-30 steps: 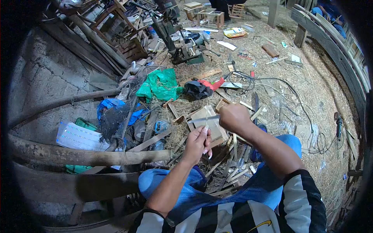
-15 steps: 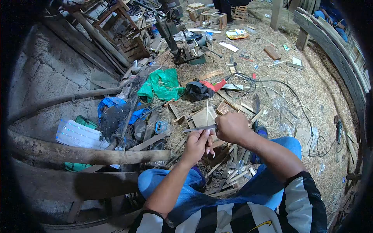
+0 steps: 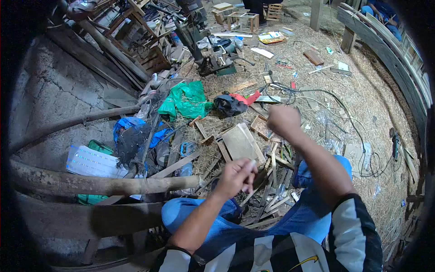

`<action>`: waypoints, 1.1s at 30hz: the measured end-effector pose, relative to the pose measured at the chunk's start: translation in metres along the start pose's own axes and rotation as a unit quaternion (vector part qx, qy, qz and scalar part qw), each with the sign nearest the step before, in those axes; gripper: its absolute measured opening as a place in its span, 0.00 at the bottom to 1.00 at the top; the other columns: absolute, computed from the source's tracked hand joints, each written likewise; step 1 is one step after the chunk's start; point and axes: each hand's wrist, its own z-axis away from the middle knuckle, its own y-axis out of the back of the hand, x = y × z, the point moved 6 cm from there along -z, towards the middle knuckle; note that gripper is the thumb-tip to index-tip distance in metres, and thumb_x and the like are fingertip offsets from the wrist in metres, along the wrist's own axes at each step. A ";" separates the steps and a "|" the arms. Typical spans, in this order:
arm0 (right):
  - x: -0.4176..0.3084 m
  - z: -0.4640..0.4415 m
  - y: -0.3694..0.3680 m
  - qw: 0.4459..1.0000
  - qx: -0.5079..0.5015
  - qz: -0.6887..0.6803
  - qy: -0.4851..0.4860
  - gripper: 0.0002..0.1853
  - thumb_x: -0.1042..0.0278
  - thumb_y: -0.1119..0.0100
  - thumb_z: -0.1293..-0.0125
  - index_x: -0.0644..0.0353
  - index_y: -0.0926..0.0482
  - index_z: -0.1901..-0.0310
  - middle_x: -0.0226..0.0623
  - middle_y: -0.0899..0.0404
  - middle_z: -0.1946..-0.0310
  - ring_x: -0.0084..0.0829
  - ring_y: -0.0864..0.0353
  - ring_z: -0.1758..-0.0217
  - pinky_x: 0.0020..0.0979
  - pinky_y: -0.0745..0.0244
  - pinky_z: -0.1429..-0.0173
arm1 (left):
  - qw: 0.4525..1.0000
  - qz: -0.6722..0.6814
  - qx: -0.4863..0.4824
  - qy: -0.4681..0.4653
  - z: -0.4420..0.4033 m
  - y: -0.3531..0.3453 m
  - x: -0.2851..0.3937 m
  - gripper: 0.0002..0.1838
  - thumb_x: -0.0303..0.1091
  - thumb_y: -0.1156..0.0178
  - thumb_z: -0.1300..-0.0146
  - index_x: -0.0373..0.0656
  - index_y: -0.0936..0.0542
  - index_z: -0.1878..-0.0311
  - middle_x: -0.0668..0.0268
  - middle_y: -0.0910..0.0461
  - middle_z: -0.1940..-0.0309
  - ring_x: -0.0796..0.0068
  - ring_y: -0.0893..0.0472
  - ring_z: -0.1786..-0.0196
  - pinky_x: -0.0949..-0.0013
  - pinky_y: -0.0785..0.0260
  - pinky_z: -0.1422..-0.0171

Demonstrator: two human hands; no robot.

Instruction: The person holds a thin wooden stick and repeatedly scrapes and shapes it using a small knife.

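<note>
head view: "what is shown over the straw-strewn ground (image 3: 380, 102), and what is gripped?"

"two bare hands, held apart. by the left hand (image 3: 234, 177), its thumb closed over curled fingers, a small pale piece (image 3: 253, 163) appears to be pinched, too blurred to be named. the right hand (image 3: 284, 120) is clenched into a fist, farther out; whether anything is held inside cannot be told."

"and what is found near them?"

"a pale wooden panel (image 3: 239, 143) is seen just beyond the left hand, a small open wooden box (image 3: 260, 127) beside the right. loose wood strips (image 3: 274, 170) are scattered closer in."

"what could go wrong?"

"should anything sharp be hidden in the right hand, the left could be nicked by a stroke brought too close. the small pale piece, judged to be held by little more than a pinch, could be twisted loose by a hard push."

"and if it were dropped?"

"among strips of similar colour, it could easily be lost. footing could be upset by those same strips if weight were shifted; by the black cord (image 3: 350, 116), well apart at right, a passing step could be caught."
</note>
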 end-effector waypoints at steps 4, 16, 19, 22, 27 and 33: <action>0.015 -0.009 0.023 0.999 0.027 0.006 -0.039 0.11 0.67 0.45 0.42 0.60 0.14 0.63 0.51 0.14 0.68 0.50 0.12 0.63 0.48 0.18 0.56 | 0.997 0.074 0.024 -0.006 -0.008 0.002 -0.004 0.15 0.39 0.50 0.22 0.36 0.24 0.59 0.68 0.28 0.81 0.82 0.30 0.84 0.70 0.24 0.77; -0.064 0.053 -0.009 0.984 -0.071 0.003 0.165 0.08 0.64 0.38 0.46 0.59 0.15 0.72 0.50 0.16 0.75 0.49 0.13 0.71 0.48 0.18 0.65 | 0.993 0.006 0.096 -0.062 -0.013 0.027 0.008 0.15 0.36 0.51 0.22 0.32 0.23 0.50 0.65 0.25 0.76 0.80 0.27 0.79 0.68 0.23 0.70; -0.066 0.056 -0.007 0.983 -0.077 -0.002 0.168 0.09 0.63 0.38 0.45 0.59 0.14 0.72 0.50 0.16 0.74 0.49 0.13 0.71 0.48 0.18 0.66 | 0.994 -0.005 0.091 -0.066 -0.015 0.029 0.004 0.15 0.36 0.50 0.22 0.31 0.23 0.51 0.66 0.25 0.77 0.79 0.27 0.80 0.69 0.24 0.71; -0.064 0.055 -0.012 0.984 -0.076 0.006 0.162 0.09 0.64 0.39 0.45 0.59 0.14 0.72 0.50 0.15 0.74 0.49 0.13 0.70 0.48 0.18 0.65 | 0.993 -0.019 0.108 -0.033 -0.014 0.030 0.002 0.15 0.36 0.49 0.23 0.32 0.22 0.52 0.67 0.26 0.80 0.79 0.29 0.82 0.71 0.25 0.72; -0.060 0.048 -0.018 0.989 -0.078 0.010 0.123 0.09 0.66 0.42 0.45 0.60 0.13 0.70 0.49 0.14 0.71 0.49 0.11 0.66 0.48 0.18 0.63 | 0.994 0.022 0.107 -0.031 -0.015 0.029 0.003 0.14 0.37 0.48 0.23 0.33 0.23 0.57 0.68 0.27 0.82 0.80 0.30 0.85 0.70 0.25 0.75; -0.055 0.039 -0.029 0.991 -0.089 0.015 0.101 0.10 0.68 0.42 0.45 0.60 0.13 0.68 0.50 0.14 0.69 0.49 0.11 0.64 0.48 0.17 0.61 | 0.992 0.048 0.110 -0.027 -0.022 0.038 -0.005 0.14 0.37 0.47 0.24 0.33 0.23 0.58 0.68 0.27 0.82 0.80 0.30 0.85 0.68 0.25 0.77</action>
